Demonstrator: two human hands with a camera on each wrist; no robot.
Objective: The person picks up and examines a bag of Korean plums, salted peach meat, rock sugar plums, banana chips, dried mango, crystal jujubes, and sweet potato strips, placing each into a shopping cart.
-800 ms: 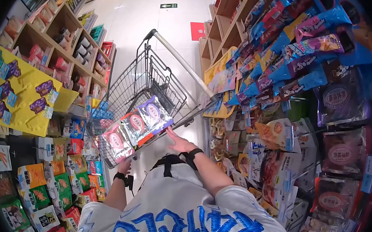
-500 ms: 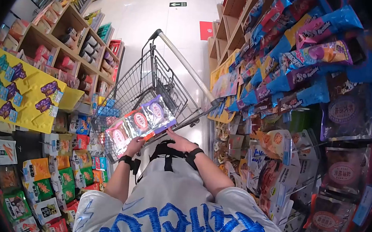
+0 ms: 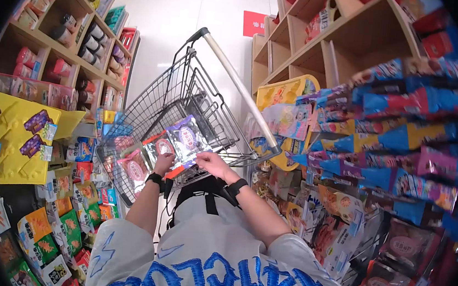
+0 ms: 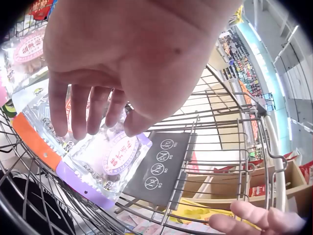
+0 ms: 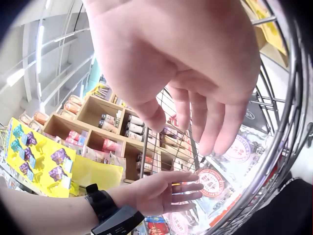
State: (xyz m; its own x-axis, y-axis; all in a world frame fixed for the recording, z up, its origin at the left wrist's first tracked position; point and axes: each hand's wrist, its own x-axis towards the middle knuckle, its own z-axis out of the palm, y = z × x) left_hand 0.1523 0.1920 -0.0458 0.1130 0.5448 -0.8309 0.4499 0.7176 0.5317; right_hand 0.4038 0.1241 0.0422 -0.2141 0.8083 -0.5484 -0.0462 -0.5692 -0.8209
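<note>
Three shiny snack packets lie in a row in a wire shopping cart [image 3: 158,103]: a purple-edged packet [image 3: 188,136], an orange-red-edged packet [image 3: 158,146] and a pink packet [image 3: 134,169]. Over the orange-red packet's near side is my left hand [image 3: 164,163]; the right wrist view shows its fingers [image 5: 188,187] extended, gripping nothing. My right hand [image 3: 213,165] is at the near edge of the purple packet, its fingertips overlapping the corner. In the right wrist view the right hand's fingers [image 5: 198,120] hang relaxed and spread above the packets.
Packaged snacks [image 3: 69,227] hang on the left, beside a yellow display board [image 3: 14,139]. Wooden shelves [image 3: 56,43] with jars stand behind. Blue snack bags [image 3: 395,131] crowd the right side. The cart's handle [image 3: 239,91] slants across the aisle.
My left hand has risen from below the cart's near edge to over the orange-red packet. My right hand has moved slightly inward to the purple packet's edge. The head view has shifted.
</note>
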